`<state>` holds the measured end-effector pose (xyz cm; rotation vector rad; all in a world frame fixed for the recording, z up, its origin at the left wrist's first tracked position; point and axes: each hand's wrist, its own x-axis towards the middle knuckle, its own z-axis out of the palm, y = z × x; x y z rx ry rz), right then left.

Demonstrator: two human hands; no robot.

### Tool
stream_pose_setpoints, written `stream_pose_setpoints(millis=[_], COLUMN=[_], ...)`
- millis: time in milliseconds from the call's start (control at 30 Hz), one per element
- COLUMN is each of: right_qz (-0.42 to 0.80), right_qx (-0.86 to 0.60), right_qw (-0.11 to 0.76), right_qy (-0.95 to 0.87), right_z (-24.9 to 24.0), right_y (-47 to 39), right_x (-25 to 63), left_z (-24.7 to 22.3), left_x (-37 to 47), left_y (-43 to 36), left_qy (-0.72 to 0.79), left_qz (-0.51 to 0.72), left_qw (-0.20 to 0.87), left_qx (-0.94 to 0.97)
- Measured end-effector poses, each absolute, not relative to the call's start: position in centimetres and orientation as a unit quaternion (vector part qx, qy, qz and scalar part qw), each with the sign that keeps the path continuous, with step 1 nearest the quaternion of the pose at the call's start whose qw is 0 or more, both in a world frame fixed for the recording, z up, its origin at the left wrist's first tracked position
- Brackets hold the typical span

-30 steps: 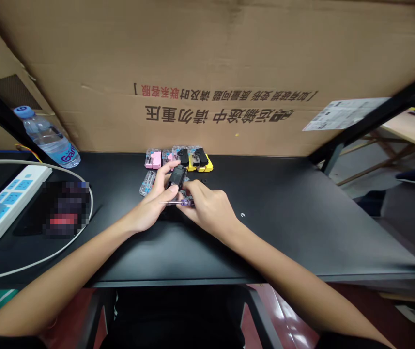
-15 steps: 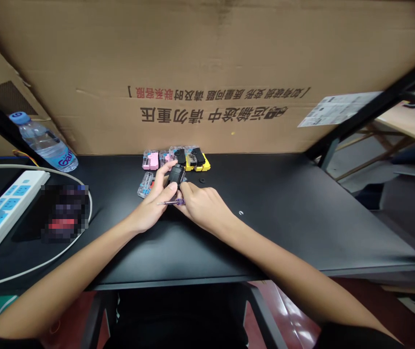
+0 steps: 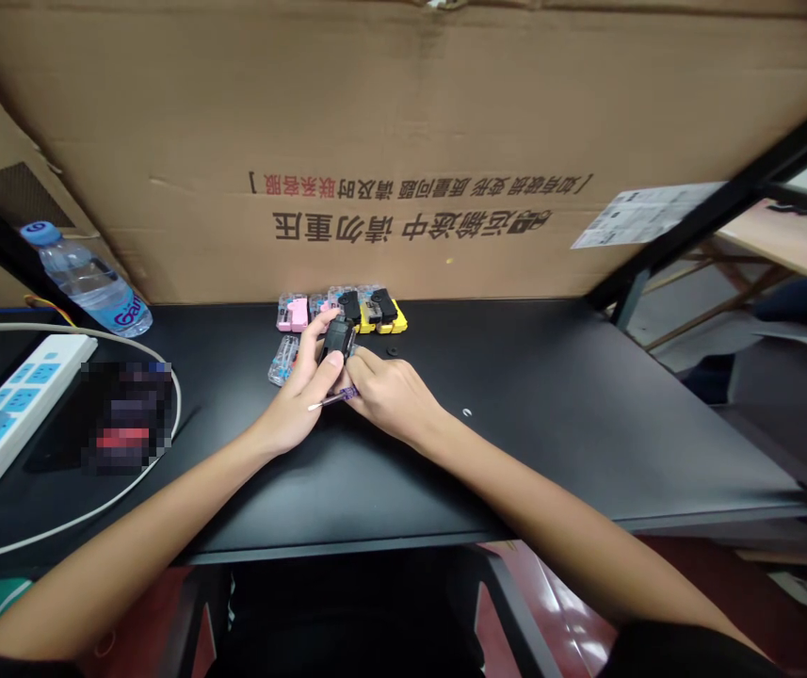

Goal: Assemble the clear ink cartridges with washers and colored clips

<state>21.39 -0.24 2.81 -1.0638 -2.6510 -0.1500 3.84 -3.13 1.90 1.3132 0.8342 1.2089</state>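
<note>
My left hand (image 3: 299, 402) is closed around a small black plastic device (image 3: 336, 337), thumb on its near face. Against the device's right side press the fingers of my right hand (image 3: 393, 391). A thin screwdriver (image 3: 336, 398) with a purple handle is tucked in that same hand, its shaft pointing left across the left thumb's base. Just behind lie a pink unit with clear casing (image 3: 294, 313) and a yellow-and-black unit (image 3: 390, 315). Another clear-cased piece (image 3: 282, 361) sits left of the device, partly hidden by my left hand.
A small black round part (image 3: 393, 351) and a pale ring-shaped bit (image 3: 466, 411) lie on the black desk (image 3: 587, 405). At the left are a water bottle (image 3: 96, 282), a white power strip (image 3: 25, 405) and a looping cable (image 3: 178, 400). A cardboard sheet (image 3: 410, 104) stands behind.
The screwdriver's tip has swung downward, so its shaft slants more. The black device has turned slightly in my left hand. Both hands stay nearly in place, and the view has shifted a little.
</note>
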Motion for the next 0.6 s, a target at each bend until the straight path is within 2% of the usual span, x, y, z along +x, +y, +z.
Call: stream_pose_setpoints(millis=[300,433,533,600], right_qz=[-0.031,0.054,0.094,0.116], right_qx=[-0.336,-0.304,-0.394,-0.464], right_qw=[0.178,0.272,0.35,0.338], right_qy=[-0.924,-0.911,-0.845,-0.81], right_z=[2.8,3.8,4.4,4.4], right_y=[0.1,1.2,2.8,4.1], right_x=[21.7,23.8,26.4,28.3], left_z=[2.2,3.1,3.6,4.0], left_x=[3.8,1.3,-1.3,-2.7], left_y=[-3.0,-1.2,0.1,0.6], left_qy=[0.352,0.371,0.4,0.412], left_qz=[0.52,0.545,0.573,0.581], left_qw=[0.542,0.486,0.469,0.485], left_qx=[0.558,0.574,0.541,0.507])
